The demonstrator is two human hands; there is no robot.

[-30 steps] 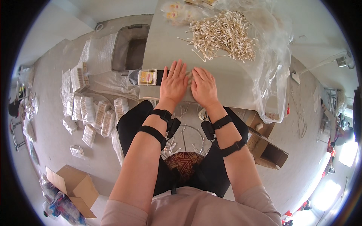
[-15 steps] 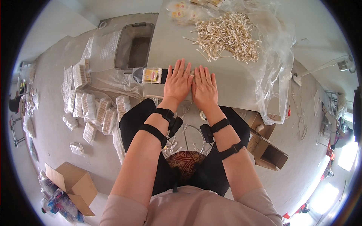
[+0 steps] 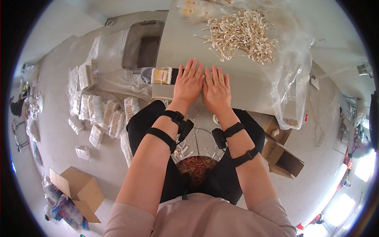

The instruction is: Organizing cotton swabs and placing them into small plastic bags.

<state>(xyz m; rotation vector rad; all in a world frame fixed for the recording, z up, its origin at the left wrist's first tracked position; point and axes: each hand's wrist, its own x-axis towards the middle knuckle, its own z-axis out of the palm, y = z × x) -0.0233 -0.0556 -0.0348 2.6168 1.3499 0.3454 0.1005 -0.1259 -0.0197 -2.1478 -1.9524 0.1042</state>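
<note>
At the near left, a cardboard box stands with its flaps spread, beside a bundle of clear and coloured plastic. The person sits in dark trousers with a patterned red seat between the legs, and black straps round both forearms. On the right, a brown carton lies on the floor near the table. To the left, many white packs of swabs lie on the floor, most of them crowded together.

At the near edge of the grey table, the left hand and right hand lie side by side, palms down, fingers straight and pointing away. Both are flattened and unclenched; whatever is under the palms is hidden, so I cannot tell what they press on. Just left of the left hand, a flat swab packet with a yellow label rests on a dark strip.

Farther off, a dark bin stands left of the table. On the far part of the tabletop is a loose pile of cotton swabs, with clear plastic sheeting to its right, draping over the table.
</note>
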